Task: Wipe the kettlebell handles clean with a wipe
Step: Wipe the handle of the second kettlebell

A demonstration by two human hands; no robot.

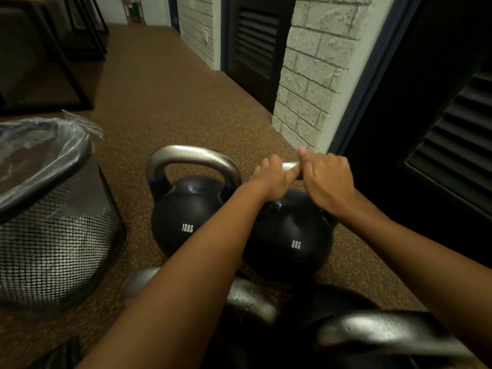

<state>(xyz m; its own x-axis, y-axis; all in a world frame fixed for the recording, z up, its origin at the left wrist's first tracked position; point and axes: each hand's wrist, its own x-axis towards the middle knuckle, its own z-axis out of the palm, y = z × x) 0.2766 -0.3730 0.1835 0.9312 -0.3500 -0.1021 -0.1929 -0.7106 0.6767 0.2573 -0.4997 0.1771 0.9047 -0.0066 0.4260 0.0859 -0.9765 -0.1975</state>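
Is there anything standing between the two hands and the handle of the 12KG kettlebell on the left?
Nothing visible does. The left hand and right hand both grip the 8KG kettlebell handle; the 12KG kettlebell handle stands bare just to their left. The mesh bin sits farther left, apart.

You have four kettlebells in view, the 12KG kettlebell (186,209), the 8KG kettlebell (292,230) and two nearer kettlebells (247,296) (386,331), plus one mesh bin (53,235) and two louvred doors (255,41) (452,145).
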